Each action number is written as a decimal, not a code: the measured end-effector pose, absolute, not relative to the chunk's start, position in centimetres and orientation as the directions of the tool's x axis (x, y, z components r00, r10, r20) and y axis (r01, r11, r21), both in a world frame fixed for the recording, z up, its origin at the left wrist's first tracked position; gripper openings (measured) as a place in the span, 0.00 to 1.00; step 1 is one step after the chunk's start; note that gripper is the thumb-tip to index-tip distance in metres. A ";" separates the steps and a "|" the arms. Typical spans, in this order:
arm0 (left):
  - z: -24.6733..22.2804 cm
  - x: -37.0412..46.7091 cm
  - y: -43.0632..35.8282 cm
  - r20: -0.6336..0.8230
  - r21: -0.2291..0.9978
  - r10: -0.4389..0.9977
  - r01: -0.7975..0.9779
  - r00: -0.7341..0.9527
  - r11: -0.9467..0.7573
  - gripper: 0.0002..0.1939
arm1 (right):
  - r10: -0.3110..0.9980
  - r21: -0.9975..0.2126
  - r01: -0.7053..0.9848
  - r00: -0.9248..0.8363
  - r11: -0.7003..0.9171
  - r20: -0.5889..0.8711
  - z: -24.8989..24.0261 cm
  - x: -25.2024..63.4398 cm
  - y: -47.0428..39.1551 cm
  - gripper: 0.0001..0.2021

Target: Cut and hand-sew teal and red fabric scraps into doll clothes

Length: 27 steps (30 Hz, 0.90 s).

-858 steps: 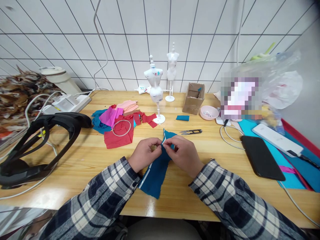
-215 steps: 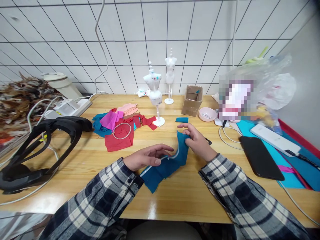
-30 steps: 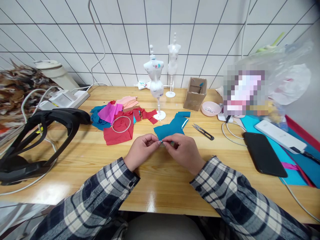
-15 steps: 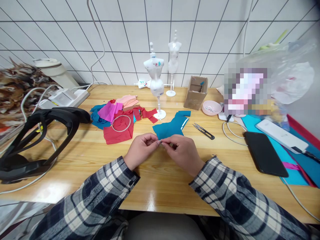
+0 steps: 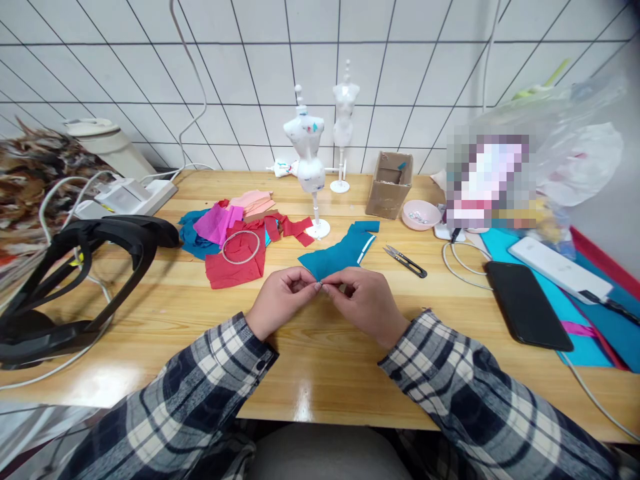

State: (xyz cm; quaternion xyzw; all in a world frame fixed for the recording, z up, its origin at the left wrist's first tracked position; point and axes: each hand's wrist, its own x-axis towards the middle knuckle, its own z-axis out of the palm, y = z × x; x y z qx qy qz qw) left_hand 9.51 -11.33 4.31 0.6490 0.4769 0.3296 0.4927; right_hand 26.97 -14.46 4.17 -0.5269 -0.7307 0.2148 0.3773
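Note:
A teal cloth piece lies on the table in front of the nearer white dress form, with a white strip along its right side. Its near corner runs down to my fingertips. Both hands pinch there, tips almost touching: my left hand from the left and my right hand from the right. The fingers of each are closed on the cloth's near edge. Anything smaller between the fingertips is too small to make out. Black thread snips lie to the right of the cloth.
Red cloth with a metal ring lies to the left. A black headset is at the far left. Behind stand a cardboard box and a pink bowl; a black phone lies right.
The teal cloth's left and middle part has shifted slightly left and its outline has changed a little. The whole view has moved slightly. Both hands keep their pinch.

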 end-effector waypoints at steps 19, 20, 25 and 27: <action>3.8 9.5 -11.5 -0.037 0.949 0.919 0.301 0.391 -0.090 0.11 | 0.959 -0.772 0.573 -0.104 0.275 0.264 4.0 26.4 -14.4 0.04; 3.9 9.5 -11.5 -0.039 0.951 0.920 0.297 0.390 -0.086 0.11 | 0.960 -0.777 0.569 -0.100 0.271 0.262 3.9 26.4 -14.3 0.04; 3.9 9.4 -11.5 -0.033 0.959 0.927 0.273 0.373 -0.076 0.10 | 0.956 -0.781 0.554 -0.120 0.288 0.267 3.8 26.7 -14.2 0.03; 3.8 9.4 -11.5 -0.028 0.964 0.929 0.257 0.368 -0.073 0.10 | 0.954 -0.792 0.533 -0.137 0.298 0.267 3.8 26.8 -14.2 0.04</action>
